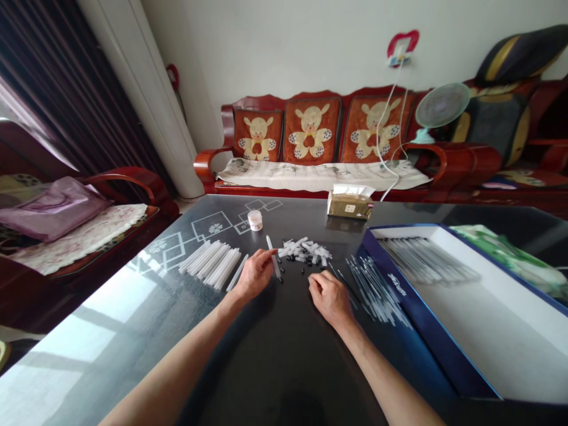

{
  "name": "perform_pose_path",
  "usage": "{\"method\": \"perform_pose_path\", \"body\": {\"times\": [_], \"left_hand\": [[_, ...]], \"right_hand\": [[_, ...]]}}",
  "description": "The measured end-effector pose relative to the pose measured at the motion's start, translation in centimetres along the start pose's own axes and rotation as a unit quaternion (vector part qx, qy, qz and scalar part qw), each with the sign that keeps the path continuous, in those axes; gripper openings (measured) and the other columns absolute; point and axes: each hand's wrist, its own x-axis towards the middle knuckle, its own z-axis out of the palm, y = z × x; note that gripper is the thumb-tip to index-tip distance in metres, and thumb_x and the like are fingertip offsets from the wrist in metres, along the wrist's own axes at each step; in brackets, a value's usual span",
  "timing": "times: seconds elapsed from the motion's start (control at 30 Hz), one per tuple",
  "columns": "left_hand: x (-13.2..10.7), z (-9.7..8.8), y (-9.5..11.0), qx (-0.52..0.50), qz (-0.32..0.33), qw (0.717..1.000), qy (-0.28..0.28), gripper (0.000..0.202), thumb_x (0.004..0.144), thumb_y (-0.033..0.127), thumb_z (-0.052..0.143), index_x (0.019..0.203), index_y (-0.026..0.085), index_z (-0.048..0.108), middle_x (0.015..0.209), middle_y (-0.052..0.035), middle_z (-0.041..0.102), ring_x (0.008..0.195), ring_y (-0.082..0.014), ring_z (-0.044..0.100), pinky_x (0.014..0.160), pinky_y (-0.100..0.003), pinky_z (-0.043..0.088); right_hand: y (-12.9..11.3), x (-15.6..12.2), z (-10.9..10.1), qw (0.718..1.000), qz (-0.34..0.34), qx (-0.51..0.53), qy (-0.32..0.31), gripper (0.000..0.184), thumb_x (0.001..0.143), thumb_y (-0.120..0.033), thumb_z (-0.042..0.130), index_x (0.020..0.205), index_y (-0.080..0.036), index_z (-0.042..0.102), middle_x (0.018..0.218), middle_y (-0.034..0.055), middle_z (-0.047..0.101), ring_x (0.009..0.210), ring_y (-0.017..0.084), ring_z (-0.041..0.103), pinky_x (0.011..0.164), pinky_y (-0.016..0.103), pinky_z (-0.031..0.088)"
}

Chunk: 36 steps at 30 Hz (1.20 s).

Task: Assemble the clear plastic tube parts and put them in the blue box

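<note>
Where the hands work: a glossy black table (284, 367), parts grouped by kind within reach, seemingly to keep each kind apart.
Left hand (254, 276): thumb and forefinger pinch a slim white tube (274, 258), which stands tilted, its lower end near the table.
Right hand (331, 299): half-curled on the table, just beside thin black rods (341, 283); whether it holds one cannot be told.
Heap (304, 251): white stubs (306, 247) and small black caps (293, 264) — directly ahead of the hands.
Left row: smooth white tubes (210, 264), laid side by side.
Right side: clear rods (376, 290), fanned beside a blue box (419, 313).
</note>
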Motion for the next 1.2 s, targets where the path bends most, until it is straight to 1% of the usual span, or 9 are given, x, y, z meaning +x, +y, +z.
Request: {"method": "perform_pose_path", "body": {"times": [0.1,0.27,0.33,0.4,0.53,0.77,0.87,1.0,1.2], "left_hand": [[1.3,1.7,1.3,0.083,0.056,0.993,0.054,0.032,0.084,0.015,0.049,0.114,0.019,0.061,0.087,-0.0035,0.059,0.078,-0.0138,0.058,0.073,-0.024,0.049],[3.9,4.2,3.1,0.268,0.103,0.955,0.073,0.019,0.093,0.031,0.049,0.092,0.023,0.066,0.09,-0.0061,0.059,0.082,-0.0194,0.056,0.069,-0.028,0.048],[4.5,5.1,3.3,0.274,0.147,0.946,0.087,0.02,0.094,0.026,0.046,0.091,0.021,0.065,0.098,-0.0077,0.061,0.086,-0.0196,0.055,0.078,-0.031,0.049],[4.7,6.0,3.1,0.255,0.185,0.945,0.092,0.024,0.093,0.016,0.042,0.103,0.018,0.063,0.107,-0.0086,0.061,0.088,-0.0181,0.055,0.083,-0.03,0.048],[4.4,6.9,2.5,0.253,0.206,0.941,0.092,0.04,0.09,0.01,0.041,0.128,0.017,0.052,0.096,-0.0062,0.063,0.083,-0.0188,0.054,0.076,-0.028,0.047],[4.7,6.7,1.5,0.242,0.188,0.944,0.12,0.025,0.094,0.039,0.047,0.108,0.029,0.066,0.074,-0.0019,0.06,0.071,-0.0176,0.051,0.064,-0.028,0.04],[4.8,6.8,1.1,0.225,0.189,0.949,0.117,0.027,0.094,0.041,0.046,0.105,0.028,0.067,0.077,-0.003,0.061,0.072,-0.0174,0.051,0.067,-0.028,0.039],[4.7,6.9,1.0,0.211,0.2,0.95,0.118,0.027,0.094,0.041,0.046,0.105,0.026,0.067,0.078,-0.004,0.06,0.072,-0.0175,0.051,0.069,-0.029,0.04],[4.7,6.9,0.8,0.193,0.213,0.951,0.116,0.027,0.095,0.038,0.045,0.102,0.023,0.066,0.078,-0.0045,0.059,0.073,-0.0176,0.051,0.07,-0.029,0.042]], "right_hand": [[0.0,0.0,0.0,1.0,0.004,0.0,-0.003,0.023,0.089,-0.021,0.047,0.084,-0.02,0.07,0.081,0.0043,0.065,0.075,0.015,0.062,0.069,0.023,0.04],[0.0,0.0,0.0,1.0,0.004,0.008,0.001,0.023,0.089,-0.02,0.047,0.084,-0.02,0.069,0.081,0.0039,0.065,0.075,0.015,0.062,0.07,0.023,0.041],[0.0,0.1,0.0,1.0,0.007,0.008,0.0,0.022,0.089,-0.02,0.048,0.084,-0.02,0.069,0.081,0.0039,0.065,0.075,0.015,0.062,0.07,0.023,0.041],[0.0,0.1,0.0,1.0,0.011,0.008,-0.002,0.021,0.088,-0.02,0.048,0.084,-0.021,0.069,0.081,0.0039,0.065,0.075,0.015,0.062,0.07,0.023,0.042],[0.1,0.0,0.3,1.0,0.016,0.022,-0.004,0.021,0.089,-0.02,0.048,0.085,-0.02,0.069,0.082,0.0042,0.065,0.076,0.016,0.063,0.071,0.024,0.044],[0.8,0.6,-1.3,0.997,0.023,0.036,0.057,0.021,0.086,-0.016,0.047,0.095,-0.017,0.066,0.088,0.0061,0.064,0.079,0.015,0.063,0.074,0.024,0.047],[1.3,1.6,-3.0,0.993,0.072,-0.091,0.013,0.015,0.085,-0.02,0.051,0.086,-0.019,0.066,0.087,0.006,0.062,0.076,0.016,0.062,0.069,0.025,0.046],[1.7,2.6,-4.0,0.952,0.165,-0.237,-0.105,0.017,0.085,-0.03,0.056,0.077,-0.02,0.066,0.085,0.0056,0.062,0.07,0.017,0.061,0.06,0.026,0.041],[1.5,3.5,-4.0,0.922,0.216,-0.272,-0.172,0.023,0.089,-0.03,0.049,0.078,-0.019,0.066,0.092,0.0093,0.065,0.081,0.02,0.065,0.064,0.028,0.041]]}}
